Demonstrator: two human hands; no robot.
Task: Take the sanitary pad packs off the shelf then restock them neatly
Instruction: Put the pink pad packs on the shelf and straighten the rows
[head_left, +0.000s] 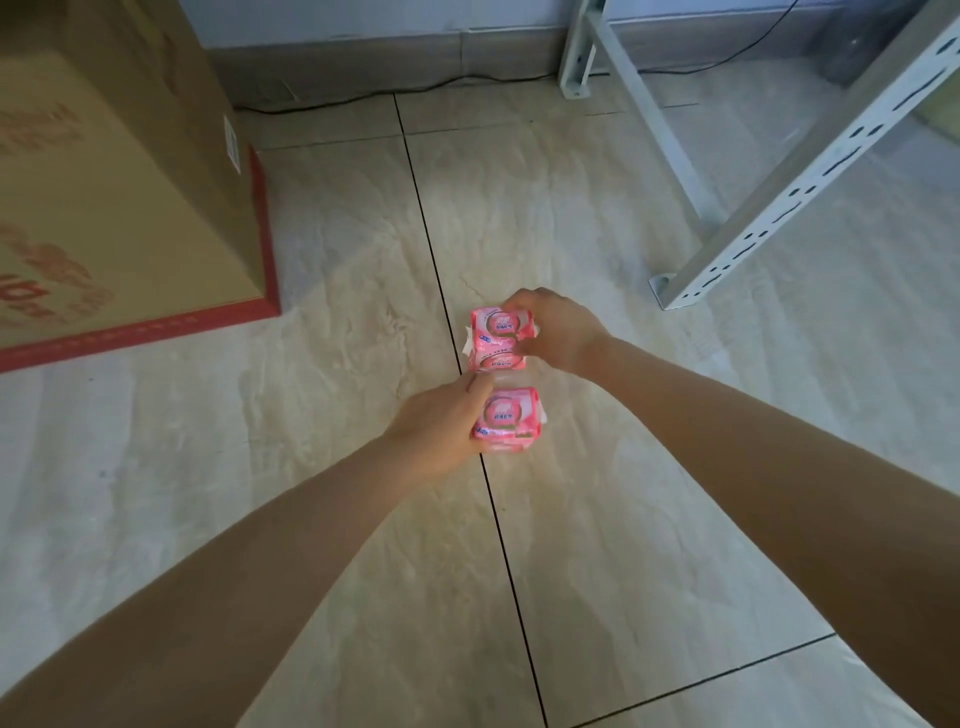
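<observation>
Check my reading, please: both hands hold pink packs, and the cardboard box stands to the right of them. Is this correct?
Not quite. The box stands to the left of the hands, not the right; the head view shows it. The rest holds: the left hand and the right hand each hold pink packs.

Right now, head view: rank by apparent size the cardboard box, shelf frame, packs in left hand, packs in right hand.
1. cardboard box, cropped by the picture edge
2. shelf frame, also cropped
3. tie: near packs in the left hand and far packs in the right hand look alike; not ranked.
</observation>
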